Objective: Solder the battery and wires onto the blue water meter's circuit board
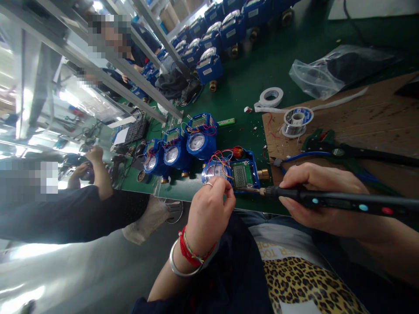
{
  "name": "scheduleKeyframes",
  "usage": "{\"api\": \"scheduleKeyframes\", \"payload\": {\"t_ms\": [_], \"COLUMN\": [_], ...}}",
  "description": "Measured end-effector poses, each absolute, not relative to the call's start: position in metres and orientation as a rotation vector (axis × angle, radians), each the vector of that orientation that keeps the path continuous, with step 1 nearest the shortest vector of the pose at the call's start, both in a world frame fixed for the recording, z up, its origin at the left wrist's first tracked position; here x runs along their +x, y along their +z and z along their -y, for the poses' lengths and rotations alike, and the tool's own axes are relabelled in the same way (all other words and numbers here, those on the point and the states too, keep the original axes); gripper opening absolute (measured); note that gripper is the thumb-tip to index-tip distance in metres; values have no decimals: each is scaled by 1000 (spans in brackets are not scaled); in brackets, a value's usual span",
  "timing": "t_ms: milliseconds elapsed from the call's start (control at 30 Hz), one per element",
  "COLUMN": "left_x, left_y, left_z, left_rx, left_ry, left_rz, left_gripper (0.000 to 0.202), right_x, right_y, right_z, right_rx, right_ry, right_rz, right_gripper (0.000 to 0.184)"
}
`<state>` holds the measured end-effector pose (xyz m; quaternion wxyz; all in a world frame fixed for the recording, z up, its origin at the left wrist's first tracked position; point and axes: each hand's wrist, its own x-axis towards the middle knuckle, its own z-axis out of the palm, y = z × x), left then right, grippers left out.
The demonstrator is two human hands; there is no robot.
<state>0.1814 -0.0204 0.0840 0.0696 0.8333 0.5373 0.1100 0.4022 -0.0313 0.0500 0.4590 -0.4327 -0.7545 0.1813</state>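
Note:
My right hand [314,192] grips a black soldering iron [340,199] like a pen. Its tip points left, at the lower edge of a green circuit board [250,173] with a small display [240,175]. The board sits in an open blue water meter [254,159] with a brass fitting [262,174]. Over the dial of this meter my left hand [212,203] is closed in a pinch on a thin wire, though the fingertips partly hide it. Red, yellow and white wires [220,158] loop above those fingers.
Three opened blue meters [176,153] stand left of mine. Solder spool [297,122], white tape roll [271,97] and green-handled wire stripper [337,151] lie right, around the cardboard [356,115]. Rows of blue meters [209,67] fill the back. Co-workers sit leftward, one sleeve [81,211] near.

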Motion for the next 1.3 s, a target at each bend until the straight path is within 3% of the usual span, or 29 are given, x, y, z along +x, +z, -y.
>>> {"api": "scheduleKeyframes", "payload": {"t_ms": [1300], "left_x": [181], "left_y": [84], "left_z": [20], "left_rx": [2492], "left_ry": [336], "left_rz": [-1623], "left_gripper": [7], "right_x": [401], "right_y": [48], "right_z": [30], "right_rx": [-1019], "right_ry": [463], "right_rz": [1870], "right_gripper": [11]}}
